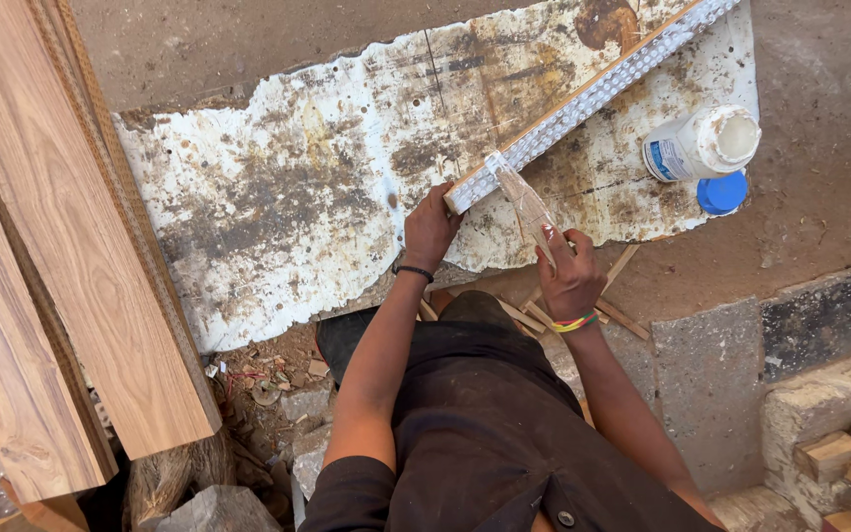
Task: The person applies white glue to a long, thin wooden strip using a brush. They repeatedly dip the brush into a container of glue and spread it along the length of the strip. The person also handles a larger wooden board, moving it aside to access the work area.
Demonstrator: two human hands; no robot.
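Two hands: we see both of ours low over a stained white sheet (288, 197) on the dirt floor, working at the near end of one long strip.
Left hand (429, 229): its fingers are curled and pressed onto the near end of the wooden strip (583, 99), pinning it down.
Right hand (570, 276): its fingers are wrapped tight around a clear flat spreader (527, 202), whose far tip rests on the strip just beyond the left fingers.
Strip: it runs up and away from both sets of fingers, its top face coated in white, dimpled glue.
Glue jar (701, 144): it lies tipped on its side, mouth open, well to the right of the right fingers, with its blue lid (722, 192) just beside it.
Risk, jar: glue could run out onto the sheet, since nothing stops the mouth.
Risk, strip: only one end is held, so a hard stroke could swing the far end off the sheet into the dirt.
Risk, fingers: the left fingers sit right by the wet coat and may smear it; whether they already touch glue we cannot tell from this angle.
Planks (61, 246): these lean well to the left of the left fingers, clear of the work.
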